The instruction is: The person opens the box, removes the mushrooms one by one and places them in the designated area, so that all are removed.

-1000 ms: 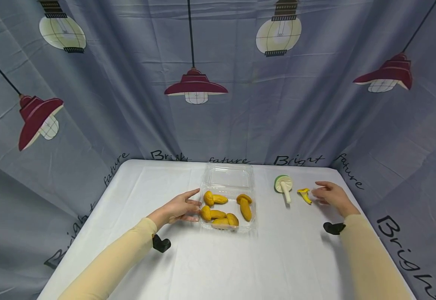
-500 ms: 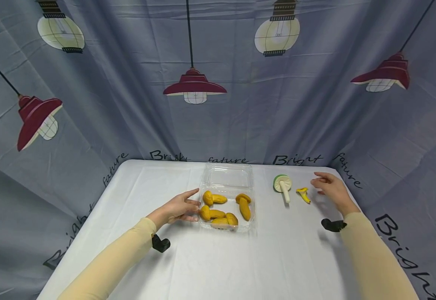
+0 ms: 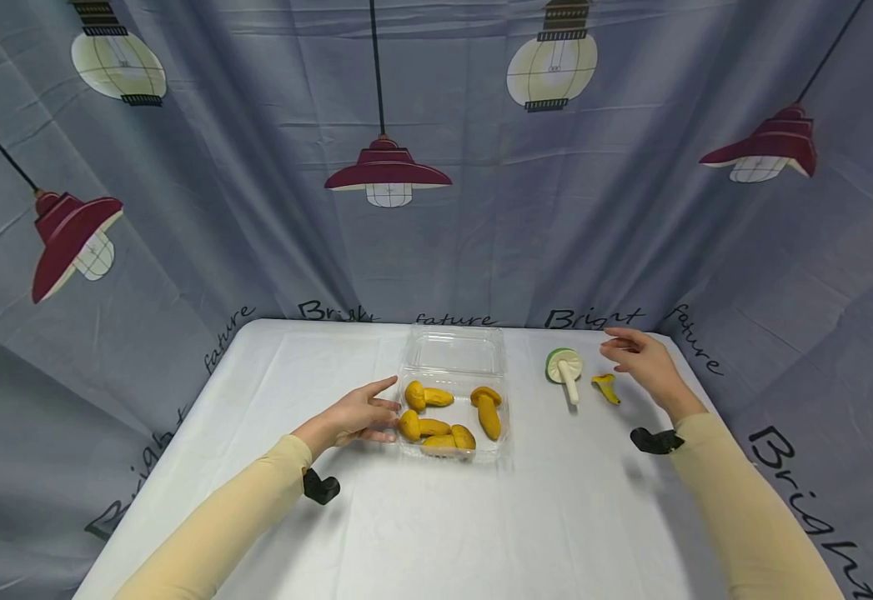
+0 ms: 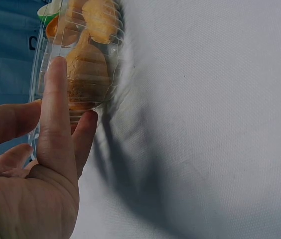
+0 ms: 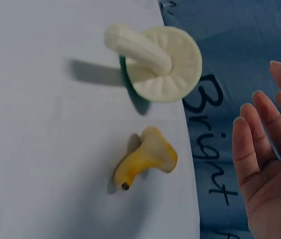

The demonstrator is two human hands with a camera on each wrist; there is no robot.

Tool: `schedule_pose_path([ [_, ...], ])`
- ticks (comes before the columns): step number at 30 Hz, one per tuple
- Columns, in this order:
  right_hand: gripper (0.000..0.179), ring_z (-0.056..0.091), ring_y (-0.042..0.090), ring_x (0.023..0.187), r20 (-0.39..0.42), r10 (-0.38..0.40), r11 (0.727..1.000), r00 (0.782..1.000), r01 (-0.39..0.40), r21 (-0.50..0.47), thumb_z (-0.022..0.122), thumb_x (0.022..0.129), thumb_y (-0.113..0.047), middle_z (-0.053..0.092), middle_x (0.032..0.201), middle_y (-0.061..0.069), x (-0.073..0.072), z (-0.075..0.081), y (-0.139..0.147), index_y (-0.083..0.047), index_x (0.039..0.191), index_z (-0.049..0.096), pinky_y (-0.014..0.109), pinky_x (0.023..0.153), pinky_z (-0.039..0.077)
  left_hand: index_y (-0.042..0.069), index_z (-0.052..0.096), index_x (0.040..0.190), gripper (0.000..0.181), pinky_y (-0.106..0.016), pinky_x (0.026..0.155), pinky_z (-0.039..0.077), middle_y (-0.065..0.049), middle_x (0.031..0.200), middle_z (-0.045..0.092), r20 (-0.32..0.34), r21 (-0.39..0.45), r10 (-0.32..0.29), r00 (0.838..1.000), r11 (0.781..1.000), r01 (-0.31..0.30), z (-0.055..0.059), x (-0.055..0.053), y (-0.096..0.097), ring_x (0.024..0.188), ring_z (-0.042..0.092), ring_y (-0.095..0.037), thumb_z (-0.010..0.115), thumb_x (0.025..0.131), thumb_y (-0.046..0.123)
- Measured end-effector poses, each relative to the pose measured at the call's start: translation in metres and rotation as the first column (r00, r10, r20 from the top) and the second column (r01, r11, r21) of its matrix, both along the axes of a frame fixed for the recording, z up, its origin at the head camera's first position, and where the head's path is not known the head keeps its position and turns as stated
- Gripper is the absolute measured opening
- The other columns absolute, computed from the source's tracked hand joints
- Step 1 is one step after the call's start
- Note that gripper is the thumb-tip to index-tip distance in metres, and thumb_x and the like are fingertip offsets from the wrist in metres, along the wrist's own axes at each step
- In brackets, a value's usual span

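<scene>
My left hand [image 3: 361, 414] rests its extended fingers against the left side of a clear plastic box [image 3: 507, 421]. Seen from the left wrist, a straight finger [image 4: 57, 119] overlaps the ribbed wall. Inside lie several ochre toy mushrooms [image 3: 487, 412], one set apart on the right. To the right of the box, on the tablecloth, a white toy mushroom with a green cap [image 3: 569, 385] lies gills up. Beside it is a small yellow trumpet-shaped mushroom [image 5: 148, 157]. My right hand [image 3: 644, 363] hovers behind and right of these two, fingers loosely extended, holding nothing.
The box's clear lid [image 3: 457, 354] is folded back toward the far table edge. A white cloth covers the table [image 3: 541, 525]. A grey-blue curtain [image 3: 466, 250] printed with lamps and lettering hangs close behind it and along both sides.
My right hand has risen and moved away from me and leftward, from beside the yellow mushroom to behind it. The left hand stays at the box.
</scene>
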State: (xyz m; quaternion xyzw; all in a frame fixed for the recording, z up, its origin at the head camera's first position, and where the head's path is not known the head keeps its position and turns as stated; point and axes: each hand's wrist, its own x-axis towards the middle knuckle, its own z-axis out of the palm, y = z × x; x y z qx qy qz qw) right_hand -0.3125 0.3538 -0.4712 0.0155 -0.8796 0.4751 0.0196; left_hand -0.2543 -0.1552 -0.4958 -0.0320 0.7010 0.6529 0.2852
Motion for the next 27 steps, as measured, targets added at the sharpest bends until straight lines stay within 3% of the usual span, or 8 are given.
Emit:
schedule_pose_path([
  [8, 0.062, 0.057, 0.025, 0.111, -0.037, 0.079, 0.996, 0.996, -0.080, -0.042, 0.066, 0.102, -0.035, 0.058, 0.135, 0.023, 0.001, 0.011, -0.019, -0.006, 0.152, 0.047, 0.022, 0.081, 0.058, 0.024, 0.024, 0.165, 0.082, -0.041, 0.075, 0.065, -0.025, 0.151, 0.047, -0.005, -0.003, 0.004, 1.000, 1.000, -0.004, 0.000, 0.000, 0.000, 0.112, 0.067, -0.027, 0.059, 0.098, -0.008],
  [20, 0.059, 0.059, 0.013, 0.107, -0.021, 0.188, 0.980, 0.982, -0.189, -0.068, 0.068, 0.101, -0.029, 0.058, 0.135, 0.021, 0.004, 0.021, -0.047, -0.006, 0.151, 0.048, 0.028, 0.087, 0.058, 0.023, 0.023, 0.165, 0.083, -0.040, 0.075, 0.065, -0.028, 0.153, 0.043, -0.011, 0.013, -0.016, 1.000, 1.000, 0.016, 0.000, 0.001, -0.001, 0.111, 0.067, -0.027, 0.059, 0.097, -0.008],
  [27, 0.052, 0.059, 0.024, 0.111, -0.025, 0.241, 0.969, 0.970, -0.242, -0.045, 0.068, 0.101, -0.025, 0.060, 0.132, 0.021, 0.006, 0.023, -0.064, -0.006, 0.147, 0.052, 0.028, 0.086, 0.058, 0.024, 0.022, 0.166, 0.083, -0.039, 0.075, 0.065, -0.028, 0.154, 0.042, -0.009, 0.013, -0.016, 1.000, 1.000, 0.016, 0.001, 0.002, 0.000, 0.111, 0.067, -0.027, 0.058, 0.098, -0.008],
])
